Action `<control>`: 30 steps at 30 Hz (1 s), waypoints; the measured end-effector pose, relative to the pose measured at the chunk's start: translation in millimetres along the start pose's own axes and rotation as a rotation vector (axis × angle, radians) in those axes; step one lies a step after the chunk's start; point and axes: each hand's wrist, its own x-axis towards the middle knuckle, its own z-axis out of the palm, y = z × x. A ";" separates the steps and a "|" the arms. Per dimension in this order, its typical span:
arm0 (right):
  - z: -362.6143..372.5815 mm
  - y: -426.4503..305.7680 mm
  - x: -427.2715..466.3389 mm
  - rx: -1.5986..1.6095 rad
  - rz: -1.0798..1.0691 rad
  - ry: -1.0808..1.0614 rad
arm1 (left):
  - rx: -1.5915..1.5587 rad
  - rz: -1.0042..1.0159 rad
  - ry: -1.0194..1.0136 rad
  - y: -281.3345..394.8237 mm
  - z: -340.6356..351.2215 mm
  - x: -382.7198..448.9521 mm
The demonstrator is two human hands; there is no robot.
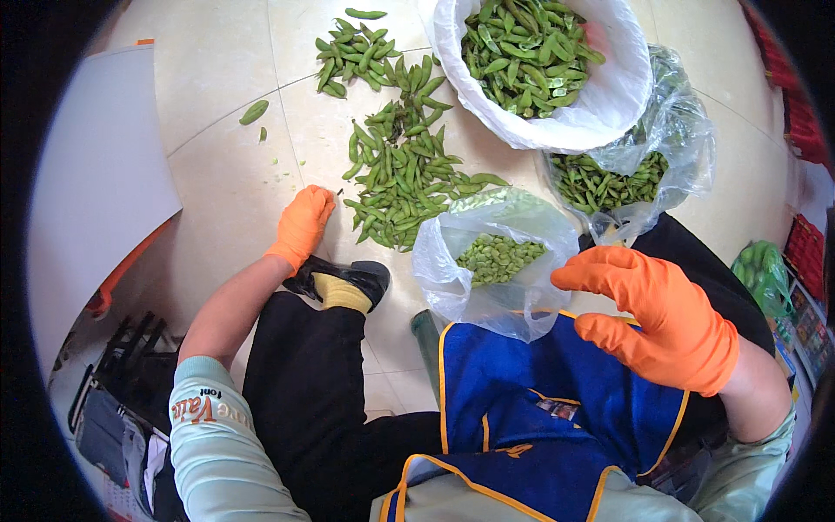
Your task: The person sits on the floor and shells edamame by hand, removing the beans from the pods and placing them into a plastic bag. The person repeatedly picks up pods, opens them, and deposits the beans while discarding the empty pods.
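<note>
My left hand [302, 225], in an orange glove, is low by the floor beside my black shoe [372, 280]. Its fingers are curled away from view, so whatever may be in them is hidden. My right hand [652, 316], gloved alike, hovers above my lap, thumb and fingers spread with nothing between them. Just left of it stands a clear plastic bag [443, 280] whose mouth gapes around shelled green beans [499, 259]. Beyond that bag, a loose pile of green bean pods [408, 176] lies on the floor, to the right of my left hand.
A white-lined bin [620, 98] full of pods [531, 52] stands at the back right. Beside it sits a clear bag [691, 156] with darker pods [603, 183]. A smaller pod heap [359, 55] is at the back. White furniture [104, 150] borders the left.
</note>
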 end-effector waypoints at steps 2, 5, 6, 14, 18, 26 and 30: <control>-2.7 -0.5 -0.8 0.019 0.030 -0.032 | 0.020 -0.020 0.118 -5.1 -6.1 -4.1; -1.1 1.3 -0.2 0.014 0.018 -0.004 | -0.120 -0.412 0.300 -20.5 -25.7 -6.9; 1.4 2.6 0.9 0.007 -0.007 0.023 | -0.193 -0.605 0.366 -28.1 -33.2 -7.0; 5.1 3.5 2.3 -0.001 -0.037 0.044 | -0.417 -0.563 0.369 -74.2 -30.8 0.2; 4.8 2.7 3.7 0.005 -0.043 0.029 | -0.241 -0.495 0.278 -69.8 -31.5 -2.2; 5.1 3.2 2.8 0.005 -0.034 0.017 | -0.252 -0.512 0.294 -47.0 -41.3 7.8; 5.2 2.5 2.4 0.015 -0.018 0.015 | -0.208 -0.558 0.242 -40.8 -45.3 16.9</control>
